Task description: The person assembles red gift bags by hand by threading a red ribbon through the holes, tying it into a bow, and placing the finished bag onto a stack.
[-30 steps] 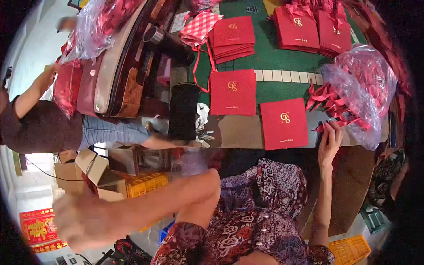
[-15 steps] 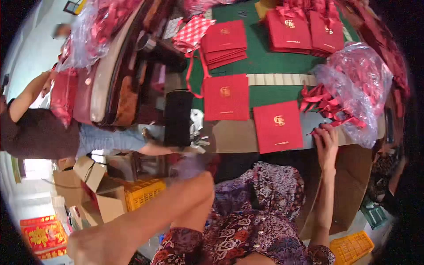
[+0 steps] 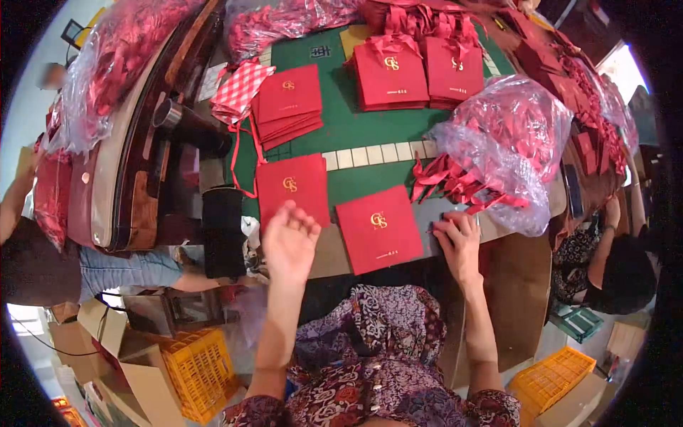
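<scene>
Through the head camera I see the left hand (image 3: pixel 290 243) palm up, its fingers spread in a loose curl, with nothing showing in it. It covers the lower part of a flat red bag (image 3: pixel 292 183); I cannot tell whether it touches that bag or hangs just above it. The right hand (image 3: pixel 462 248) has its fingers bent down at the front of the counter (image 3: pixel 363 134), just beside the right edge of the nearer red bag (image 3: pixel 377 226). I cannot tell whether those fingertips pinch anything or only rest there.

The nearer red bag lies flat and slightly turned, gold letters up, between the 2 hands and close to the counter's front edge. Beyond the right hand, red ribbons (image 3: pixel 449 183) spill from a clear plastic bag (image 3: pixel 514 135). A stack of red bags (image 3: pixel 288 105) sits farther back on the left.

To handle this well, I would keep the right fingertips low and light, so they don't nudge the nearer red bag over the edge. I judge the bag likely to crease if squeezed at a corner, so flat fingers along a side suit it better. The ribbons overlap, so I would take any single ribbon by its end to avoid dragging others along.
</scene>
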Demonstrator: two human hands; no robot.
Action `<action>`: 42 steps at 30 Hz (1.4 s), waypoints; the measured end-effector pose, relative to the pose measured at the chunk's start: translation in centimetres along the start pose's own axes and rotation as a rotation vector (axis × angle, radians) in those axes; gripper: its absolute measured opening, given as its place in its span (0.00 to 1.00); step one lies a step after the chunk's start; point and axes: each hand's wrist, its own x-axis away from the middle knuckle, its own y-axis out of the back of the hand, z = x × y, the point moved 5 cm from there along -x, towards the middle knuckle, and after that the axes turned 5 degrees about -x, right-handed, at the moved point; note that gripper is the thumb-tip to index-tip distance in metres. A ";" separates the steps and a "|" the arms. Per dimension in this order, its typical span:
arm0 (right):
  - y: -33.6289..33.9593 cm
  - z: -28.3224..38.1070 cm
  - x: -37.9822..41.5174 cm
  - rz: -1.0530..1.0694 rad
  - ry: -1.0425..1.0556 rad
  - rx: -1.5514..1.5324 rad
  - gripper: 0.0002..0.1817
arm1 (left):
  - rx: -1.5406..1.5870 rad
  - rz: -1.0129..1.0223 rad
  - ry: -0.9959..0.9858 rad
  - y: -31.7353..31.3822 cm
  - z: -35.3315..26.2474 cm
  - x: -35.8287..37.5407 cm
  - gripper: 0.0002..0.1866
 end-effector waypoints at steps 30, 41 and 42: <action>-4.3 4.1 -1.5 -0.009 -0.238 -0.315 0.09 | -2.143 0.408 -0.668 -4.1 8.3 0.2 0.34; -3.7 5.4 -2.2 -0.028 -0.266 -0.481 0.06 | -1.933 0.467 -0.669 -6.8 7.8 0.7 0.21; -3.6 5.6 -2.4 -0.030 -0.282 -0.491 0.06 | -1.934 0.467 -0.669 -6.7 7.9 0.7 0.21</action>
